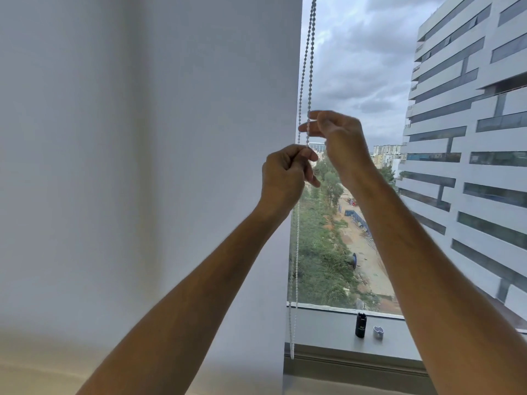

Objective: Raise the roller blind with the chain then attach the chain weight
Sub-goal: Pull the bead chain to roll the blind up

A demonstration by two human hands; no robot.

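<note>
Hands (310, 152) both pinching bead chain (309, 67) beside lowered blind (142, 166); weight (360, 325) waiting on sill (328, 329). Risk: beads slipping through fingertips, or wrong strand pulled, lowering instead.

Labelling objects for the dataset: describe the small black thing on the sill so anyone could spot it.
Start at the grey window sill right of the white blind. The black cylinder stands upright there, right of the hanging bead chain. It is dark and tall; its neighbour, a small pale clip, is low.
</note>
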